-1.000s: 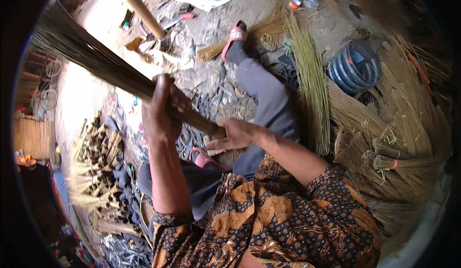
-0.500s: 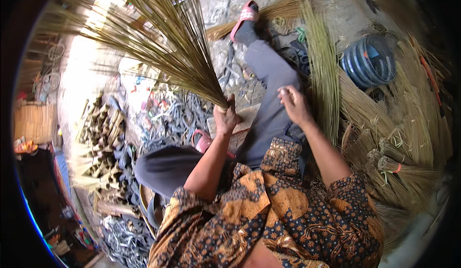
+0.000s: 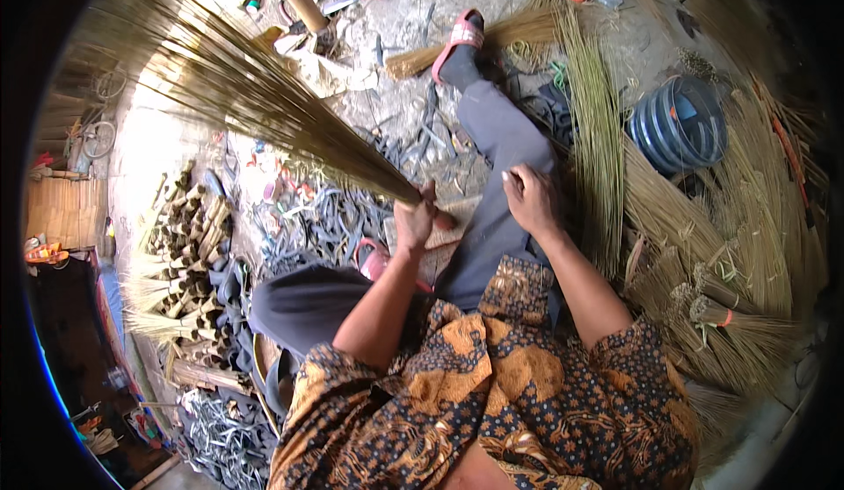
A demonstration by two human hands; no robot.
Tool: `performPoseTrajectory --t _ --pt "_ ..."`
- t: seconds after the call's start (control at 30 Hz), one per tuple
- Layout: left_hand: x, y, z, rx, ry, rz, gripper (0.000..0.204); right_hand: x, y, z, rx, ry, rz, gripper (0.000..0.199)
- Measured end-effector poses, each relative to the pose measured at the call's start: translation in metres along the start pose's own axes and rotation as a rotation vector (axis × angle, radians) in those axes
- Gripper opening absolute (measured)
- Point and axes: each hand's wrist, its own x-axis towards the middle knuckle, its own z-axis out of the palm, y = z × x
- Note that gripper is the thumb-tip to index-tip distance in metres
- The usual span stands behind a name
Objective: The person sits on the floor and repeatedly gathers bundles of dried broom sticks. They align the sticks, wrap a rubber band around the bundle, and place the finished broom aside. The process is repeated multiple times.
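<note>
My left hand (image 3: 413, 225) is closed round the narrow end of a bundle of thin broom bristles (image 3: 290, 121). The long stalks fan out from it toward the far left, their tips smeared by motion. Over my stretched-out leg (image 3: 505, 134), my right hand (image 3: 533, 200) is held with its fingers curled in. Whether anything small sits in those fingers is hidden. Just right of that hand lies a sheaf of greenish bristles (image 3: 598, 138), apart from it.
A blue ribbed plastic container (image 3: 677, 125) stands on the right, beside heaps of bristles and tied bundles (image 3: 712, 310). Black rubber strips (image 3: 325, 226) litter the floor on the left, near stacked short broom heads (image 3: 189, 253). A knife (image 3: 353, 0) with a red handle lies at the far side.
The bristle bundle has swung down and to the left, its spread now narrower. My right hand has dropped slightly, its fingers more curled. The view has shifted a little.
</note>
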Motion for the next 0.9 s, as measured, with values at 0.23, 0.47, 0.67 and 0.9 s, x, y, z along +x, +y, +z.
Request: performPoseTrajectory --t 0.23,0.47,0.67,0.9 --pt "0.023 0.106 -0.025 -0.187 0.109 -0.115 0.040 -0.014 -0.053 0.039 -0.056 -0.481 -0.104 0.087" --pt "-0.003 0.159 -0.044 -0.202 -0.058 0.119 0.048 0.011 -0.104 0.046 0.312 -0.542 0.068 0.037" --pt "-0.035 0.126 -0.030 -0.518 -0.020 0.050 0.030 0.024 -0.117 0.023 0.544 -0.964 -0.107 0.044" --pt "-0.035 0.150 -0.102 -0.312 0.471 0.254 0.033 0.002 -0.032 0.024 0.696 -0.992 0.452 0.064"
